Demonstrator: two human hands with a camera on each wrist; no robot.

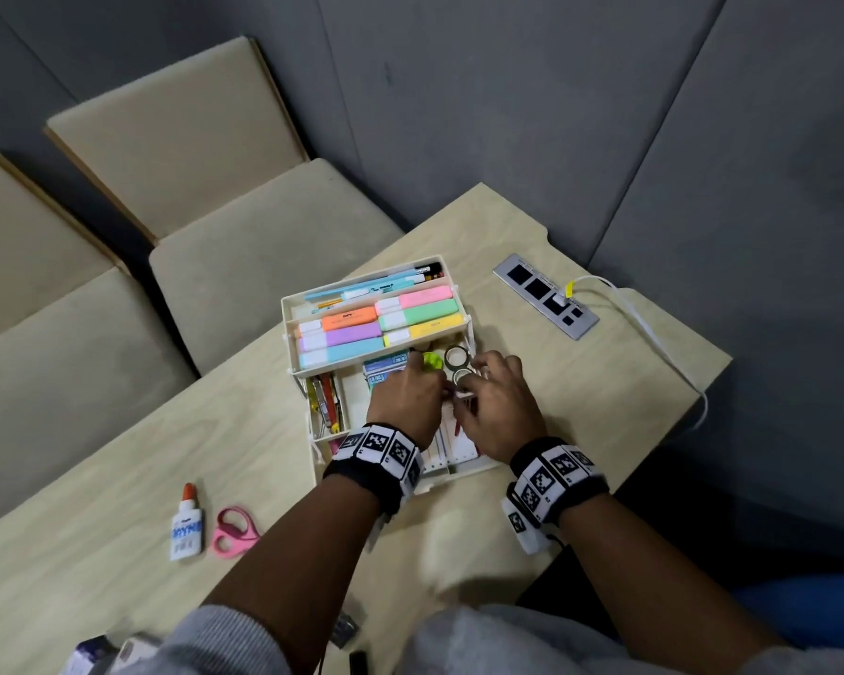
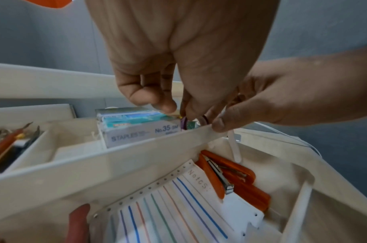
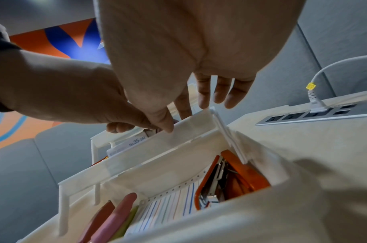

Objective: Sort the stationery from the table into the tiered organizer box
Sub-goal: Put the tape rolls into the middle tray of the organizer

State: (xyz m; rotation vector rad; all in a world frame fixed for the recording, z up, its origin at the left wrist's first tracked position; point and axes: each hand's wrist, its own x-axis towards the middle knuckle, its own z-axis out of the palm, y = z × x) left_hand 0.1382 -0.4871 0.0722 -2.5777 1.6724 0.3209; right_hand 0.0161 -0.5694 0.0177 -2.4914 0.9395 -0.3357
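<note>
Tiered organizer box [image 1: 308,304] on the desk [image 1: 118,470], its 3 tiers stepped so each stays reachable from above. Both hands work over the right end of the middle tier. The left hand [image 1: 403,399] has its fingers curled down onto a small round item, probably a tape roll [image 2: 185,124], lowering it into the compartment just right of the staples box [image 2: 136,131]; whether the grip is clamped on it cannot be told for certain, though the fingertips appear to pinch it. The right hand [image 1: 495,406] presses its thumb on the tier's near wall, the other fingers straight and relaxed, apparently steadying the tray. Further tape rolls [image 1: 456,357] lie flat in the same compartment. Highlighters [image 1: 361,333] fill the tier above, long axes left to right, parallel to the box's length so they fit. The bottom tier holds lined index cards [image 2: 168,213] and an orange stapler [image 2: 230,177], its long axis near to far. A glue bottle [image 1: 186,528], cap pointing far, and pink scissors [image 1: 232,531] remain unsorted on the near-left desk.
</note>
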